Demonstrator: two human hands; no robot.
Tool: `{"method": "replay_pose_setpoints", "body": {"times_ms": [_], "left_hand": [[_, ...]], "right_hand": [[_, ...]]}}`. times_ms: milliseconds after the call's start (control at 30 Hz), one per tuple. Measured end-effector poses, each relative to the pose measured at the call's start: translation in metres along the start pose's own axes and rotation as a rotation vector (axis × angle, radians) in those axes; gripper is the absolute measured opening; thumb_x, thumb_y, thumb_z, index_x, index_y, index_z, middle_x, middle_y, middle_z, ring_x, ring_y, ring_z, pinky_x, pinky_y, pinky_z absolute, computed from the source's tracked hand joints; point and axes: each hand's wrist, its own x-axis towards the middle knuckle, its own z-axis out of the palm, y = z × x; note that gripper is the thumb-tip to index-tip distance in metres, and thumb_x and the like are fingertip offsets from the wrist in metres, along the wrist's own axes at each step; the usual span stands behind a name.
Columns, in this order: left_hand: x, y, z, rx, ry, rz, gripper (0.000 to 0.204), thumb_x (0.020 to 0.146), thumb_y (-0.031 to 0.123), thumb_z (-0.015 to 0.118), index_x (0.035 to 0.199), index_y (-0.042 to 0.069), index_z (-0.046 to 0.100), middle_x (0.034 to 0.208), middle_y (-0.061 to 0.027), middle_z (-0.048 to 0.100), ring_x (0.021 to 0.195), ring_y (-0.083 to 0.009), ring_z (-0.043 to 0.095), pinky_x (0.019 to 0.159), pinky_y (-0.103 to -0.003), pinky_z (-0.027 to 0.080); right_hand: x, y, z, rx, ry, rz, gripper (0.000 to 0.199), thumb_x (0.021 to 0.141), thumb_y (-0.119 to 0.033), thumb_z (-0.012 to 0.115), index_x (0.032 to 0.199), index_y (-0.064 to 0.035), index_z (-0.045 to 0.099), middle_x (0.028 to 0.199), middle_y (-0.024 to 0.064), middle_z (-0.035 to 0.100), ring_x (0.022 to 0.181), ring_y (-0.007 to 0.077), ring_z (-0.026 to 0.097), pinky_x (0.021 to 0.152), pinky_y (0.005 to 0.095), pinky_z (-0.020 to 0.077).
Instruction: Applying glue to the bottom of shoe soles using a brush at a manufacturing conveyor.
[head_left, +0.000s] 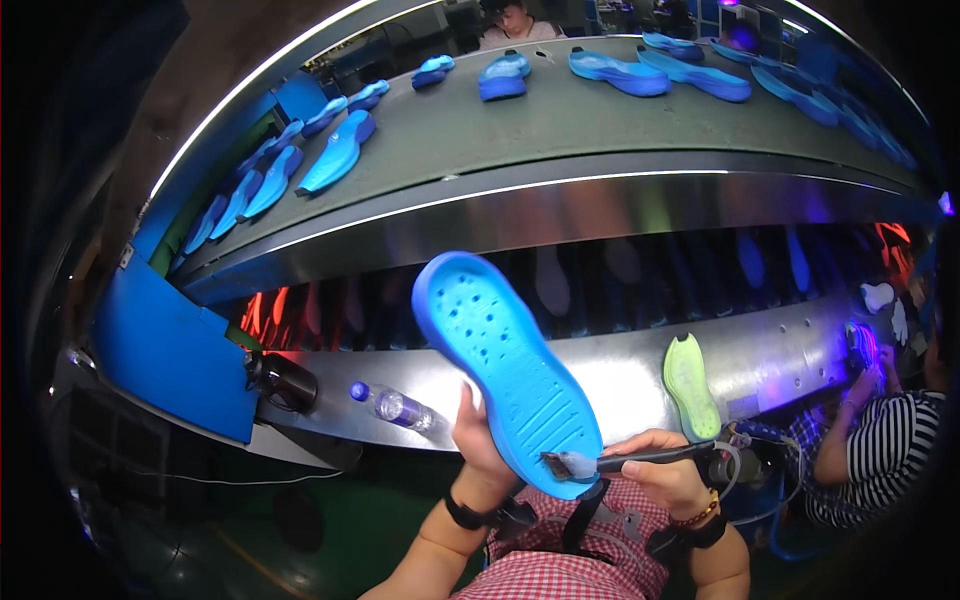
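A bright blue shoe sole (510, 370) is held up in front of me, its face dotted with small holes at the far end and ridged nearer to me. My left hand (478, 440) grips its left edge from beneath. In my right hand (665, 475) is a brush (640, 460) with a dark handle; its bristles touch the near end of the sole. A pale green sole (691, 385) rests on the metal ledge to the right of the blue one.
Several blue soles (340, 155) lie along the grey conveyor belt (440, 130) beyond. On the metal ledge (630, 385) are a clear water bottle (400, 408) and a dark flask (285, 382). A co-worker in a striped top (895, 450) works at the right; another person (515, 25) is across the belt.
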Motion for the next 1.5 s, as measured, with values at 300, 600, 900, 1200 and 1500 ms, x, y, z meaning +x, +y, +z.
{"method": "replay_pose_setpoints", "body": {"times_ms": [300,600,900,1200,1500], "left_hand": [[-0.013,-0.036,-0.005,0.27,0.085,-0.052,0.083,0.083,0.066,0.026,0.135,0.0,0.024,0.128,-0.0213,0.042,0.113,-0.0378,0.047,0.096,-0.048,0.038],[-0.007,-0.027,-0.006,0.394,0.149,-0.048,0.076,0.083,0.054,0.046,0.131,-0.002,0.03,0.123,-0.0198,0.047,0.107,-0.0293,0.053,0.093,-0.043,0.043],[0.001,-0.017,0.0,0.457,0.067,-0.109,0.074,0.084,0.051,0.047,0.131,-0.002,0.029,0.124,-0.0188,0.047,0.109,-0.0289,0.052,0.093,-0.041,0.043],[0.017,-0.014,0.005,0.393,0.154,-0.533,0.056,0.092,0.034,0.041,0.132,-0.002,0.028,0.125,-0.0208,0.046,0.111,-0.0308,0.051,0.095,-0.043,0.041],[0.017,-0.016,0.004,0.493,0.274,-0.877,0.053,0.091,0.031,0.048,0.128,-0.005,0.035,0.114,-0.0209,0.053,0.097,-0.0255,0.059,0.079,-0.035,0.053]], "right_hand": [[-0.006,-0.005,0.025,-0.316,0.015,-0.059,0.019,0.076,0.001,0.063,0.096,0.0025,0.063,0.094,0.0106,0.064,0.091,0.0147,0.059,0.08,0.0259,0.0478],[0.011,-0.03,0.015,-0.624,-0.042,-0.224,0.021,0.071,0.001,0.068,0.092,0.0023,0.065,0.093,0.0143,0.065,0.088,0.021,0.062,0.079,0.0291,0.049],[0.01,-0.03,0.017,-0.806,-0.197,-0.327,0.021,0.07,-0.002,0.07,0.09,-0.0005,0.066,0.09,0.0117,0.065,0.084,0.0201,0.063,0.075,0.0297,0.0504],[0.016,-0.05,-0.001,-1.013,-0.474,-0.292,0.024,0.073,-0.006,0.067,0.097,-0.0059,0.064,0.096,0.0079,0.066,0.088,0.0215,0.063,0.077,0.0307,0.0492],[0.016,-0.066,-0.017,-1.071,-0.649,-0.135,0.028,0.073,-0.005,0.063,0.101,-0.0063,0.062,0.097,0.0103,0.065,0.091,0.0256,0.062,0.077,0.0324,0.0486]]}}
